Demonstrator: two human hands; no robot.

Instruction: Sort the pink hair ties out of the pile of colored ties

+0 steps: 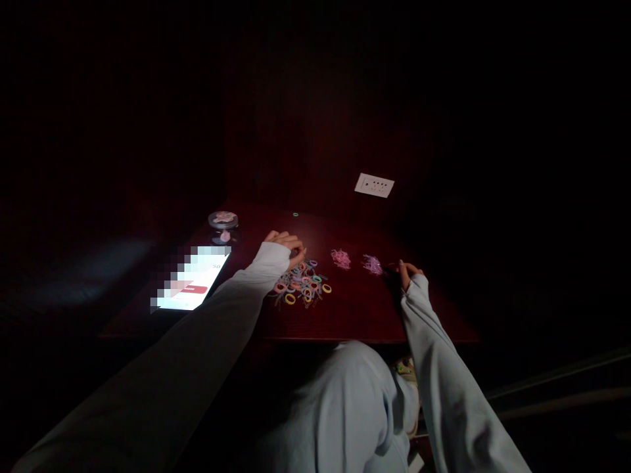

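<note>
My left hand (290,246) reaches over a mixed pile of colourful hair ties (306,284), its fingers curled down and pressed together at the pile's far edge. What those fingertips hold, if anything, is hidden. To the right of the pile lie a small heap of pink elastic bands (340,258) and a heap of purple elastic bands (373,265). My right hand (410,273) is just right of the purple heap, thumb and fingers in a pinch. A faint thin strand shows at its fingertips, too dim to name.
A lit phone or tablet (197,279) lies left of my left forearm. Behind it stands a clear lidded jar (223,226). One green hair tie (296,214) sits at the back of the dark red table (359,322). A socket plate (374,185) is on the wall; surroundings are dark.
</note>
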